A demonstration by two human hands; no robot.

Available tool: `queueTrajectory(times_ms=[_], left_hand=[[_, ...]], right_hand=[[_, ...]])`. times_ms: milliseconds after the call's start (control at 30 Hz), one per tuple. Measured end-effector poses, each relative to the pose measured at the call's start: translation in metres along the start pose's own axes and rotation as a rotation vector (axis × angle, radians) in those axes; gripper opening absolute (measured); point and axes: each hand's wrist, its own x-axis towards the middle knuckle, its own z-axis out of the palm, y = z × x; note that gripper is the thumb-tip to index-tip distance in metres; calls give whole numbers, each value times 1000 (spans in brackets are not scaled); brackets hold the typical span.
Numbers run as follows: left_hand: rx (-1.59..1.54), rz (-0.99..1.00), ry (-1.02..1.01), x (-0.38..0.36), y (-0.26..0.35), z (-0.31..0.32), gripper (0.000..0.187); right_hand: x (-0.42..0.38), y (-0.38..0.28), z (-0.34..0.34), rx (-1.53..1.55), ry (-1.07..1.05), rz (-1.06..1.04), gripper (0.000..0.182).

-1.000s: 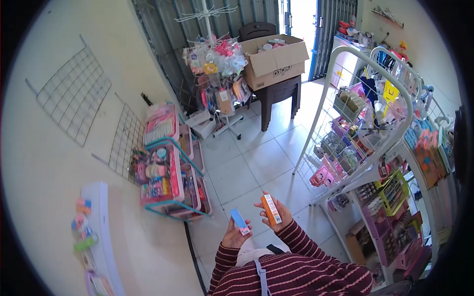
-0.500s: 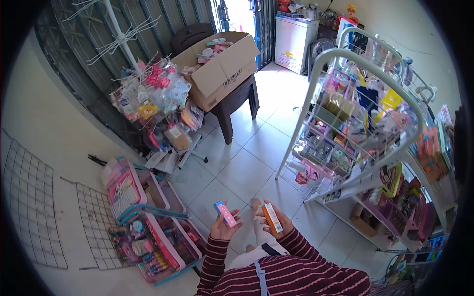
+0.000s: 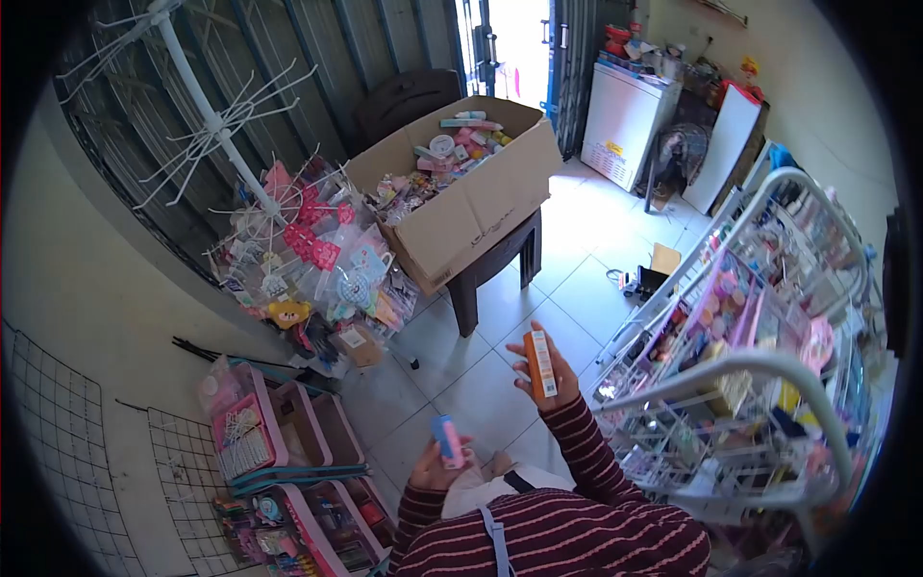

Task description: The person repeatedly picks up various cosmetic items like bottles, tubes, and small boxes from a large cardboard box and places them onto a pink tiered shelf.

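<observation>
My left hand (image 3: 435, 469) is closed round a small pink and blue box (image 3: 448, 442), held low in front of my body. My right hand (image 3: 555, 383) reaches farther forward and grips a slim orange and white box (image 3: 540, 363), its printed side facing up. Ahead of both hands, an open cardboard box (image 3: 481, 216) rests on a dark plastic chair (image 3: 463, 306). Inside the cardboard box lie several small pink, white and blue packages (image 3: 461, 149). The print on the small boxes is too fine to read.
On the left stand a wire display stand (image 3: 216, 125) hung with bagged accessories (image 3: 327, 250) and pink tiered bins (image 3: 303, 423). A white rack (image 3: 740, 361) full of goods is close on the right. A white freezer (image 3: 625, 125) stands by the bright doorway (image 3: 519, 48).
My right hand has moved forward and up with the orange box. My left hand has lowered slightly with the pink and blue box. The view has shifted nearer the cardboard box.
</observation>
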Motion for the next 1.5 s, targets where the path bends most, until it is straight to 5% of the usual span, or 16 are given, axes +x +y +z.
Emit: queueTrajectory(times_ms=[167, 467, 633, 867, 1133, 1300, 1367, 1467, 1500], left_hand=[[-89, 121, 5, 46, 38, -19, 48], [93, -128, -60, 243, 126, 28, 59], [83, -163, -331, 355, 184, 84, 59], [71, -49, -234, 454, 223, 116, 52], [-111, 123, 3, 548, 242, 144, 41], [-29, 315, 224, 624, 281, 162, 29], [136, 474, 402, 662, 300, 147, 27], [299, 682, 708, 716, 325, 90, 38], [590, 743, 864, 732, 332, 56, 46]], right_hand=[[68, -28, -1, 153, -73, -96, 57], [189, -54, -20, 290, -37, 90, 67], [251, -80, -25, 301, -9, 24, 69], [333, -122, -56, 309, -4, -90, 68], [492, -209, -82, 218, -91, 183, 57], [625, -243, -114, -364, -142, 516, 54], [676, -227, -149, -1048, -392, 152, 55], [716, -217, -150, -1703, -530, 143, 58], [724, -209, -158, -1693, -566, 158, 58]])
